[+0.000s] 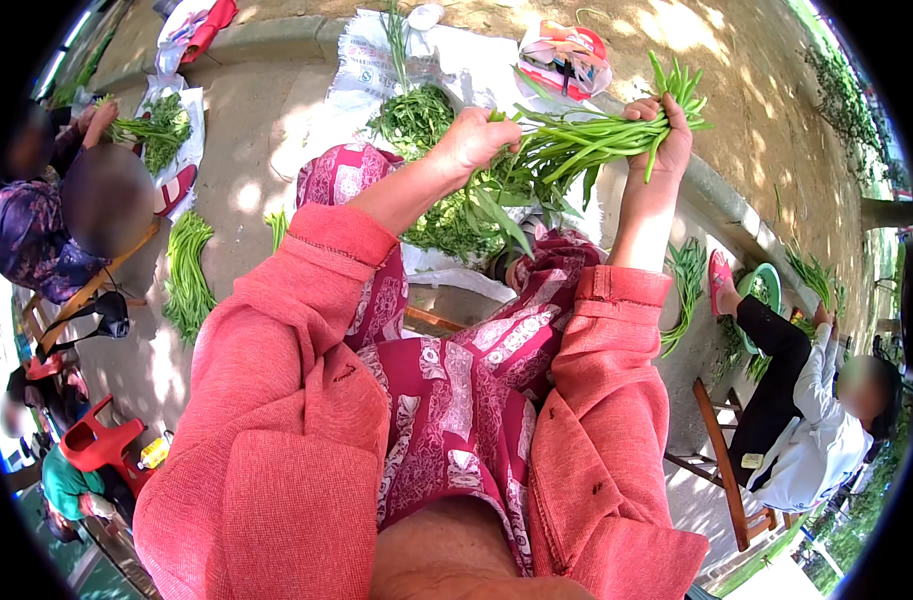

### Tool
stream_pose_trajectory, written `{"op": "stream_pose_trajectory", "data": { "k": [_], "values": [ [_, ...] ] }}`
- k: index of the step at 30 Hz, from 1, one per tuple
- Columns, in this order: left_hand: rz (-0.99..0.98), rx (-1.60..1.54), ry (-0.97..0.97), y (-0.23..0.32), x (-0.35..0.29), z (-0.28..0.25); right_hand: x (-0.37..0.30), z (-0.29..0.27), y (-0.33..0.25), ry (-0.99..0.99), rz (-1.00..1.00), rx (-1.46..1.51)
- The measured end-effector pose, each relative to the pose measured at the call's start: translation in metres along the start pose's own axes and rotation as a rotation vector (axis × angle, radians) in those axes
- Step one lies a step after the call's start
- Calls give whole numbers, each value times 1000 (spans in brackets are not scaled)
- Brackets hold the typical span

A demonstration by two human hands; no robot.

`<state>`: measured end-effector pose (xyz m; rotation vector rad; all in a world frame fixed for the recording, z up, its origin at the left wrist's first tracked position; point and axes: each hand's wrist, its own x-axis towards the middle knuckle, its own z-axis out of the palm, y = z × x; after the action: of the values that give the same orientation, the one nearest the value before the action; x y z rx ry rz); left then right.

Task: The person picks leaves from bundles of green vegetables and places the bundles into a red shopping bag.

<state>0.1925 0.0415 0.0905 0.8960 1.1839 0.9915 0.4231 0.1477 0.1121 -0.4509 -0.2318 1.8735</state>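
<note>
My right hand (pixel 661 135) is raised and wrapped around a bunch of long-stemmed leafy greens (pixel 598 140). Its cut stems stick out past the fist to the right, and its leaves hang to the left. Closed at the leafy side of the bunch, my left hand (pixel 473 140) has a bit of green showing at its fingertips. How much it grips there is partly hidden. Below both hands, a pile of loose leaves (pixel 414 118) lies on a white woven sack (pixel 361 62) between my knees.
A tied bundle of greens (pixel 187 280) lies on the ground to the left, with another bundle (pixel 685 285) to the right. Past the sack sits a red and white plastic bag (pixel 564 62). People sit on both sides, near a wooden chair (pixel 721 465) and a red stool (pixel 101 440).
</note>
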Motion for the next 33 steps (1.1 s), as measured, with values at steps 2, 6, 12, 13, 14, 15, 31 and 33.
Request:
{"op": "stream_pose_trajectory", "data": {
  "k": [2,6,12,13,14,15,31,33],
  "values": [
    [-69,-131,111,-4,7,-12,-2,-6,-12,-62,-44,147],
    [6,-220,136,3,9,-39,-5,-19,-31,-129,-122,211],
    [137,-36,-107,6,3,-43,-5,-24,-39,-210,93,461],
    [89,14,-139,3,4,-44,-5,-24,-38,-218,123,503],
    [26,91,-152,1,7,-46,-4,-24,-37,-223,122,501],
    [201,301,-56,-3,6,-46,-5,-23,-36,-227,120,498],
    [644,716,82,-9,11,-8,-3,-15,-24,-271,156,465],
    [548,778,19,-7,12,-8,-4,-17,-26,-267,164,477]
  ]
}}
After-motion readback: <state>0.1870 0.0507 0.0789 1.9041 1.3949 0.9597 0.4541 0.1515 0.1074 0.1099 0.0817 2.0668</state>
